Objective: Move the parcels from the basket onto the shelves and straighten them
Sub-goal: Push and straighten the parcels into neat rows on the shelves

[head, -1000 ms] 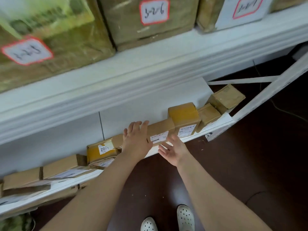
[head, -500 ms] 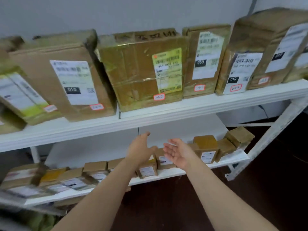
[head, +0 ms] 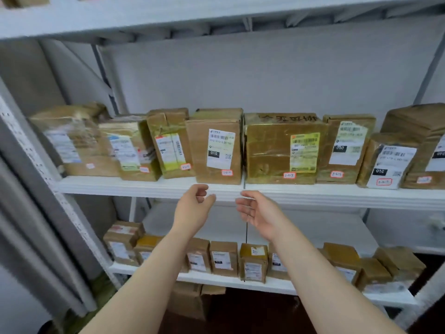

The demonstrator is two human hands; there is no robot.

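Plainly both hands are empty: the left hand [head: 193, 210] has its fingers loosely curled round nothing, and the right hand [head: 260, 214] is spread, palm turned toward the left one. The two are near each other but apart, hovering just in front of the near edge of the middle shelf [head: 313, 194]. On that shelf big parcels stand upright in a row, with labels and small red-edged stickers facing near, probably so they can be read from the aisle. The row is not even. The tall box [head: 216, 145] right above the hands seems to sit closer to the edge than those on its left, which lean and overlap, while the taped box [head: 269, 150] stands just beside it on the right. I judge that palms facing each other below the tall box suit taking it by its two sides to square it up. On the lower shelf [head: 216, 280] small parcels [head: 222, 257] line the near edge, labels also outward, and those at the right end lie askew. The basket is not in view, so I cannot tell whether any parcels are left in it.
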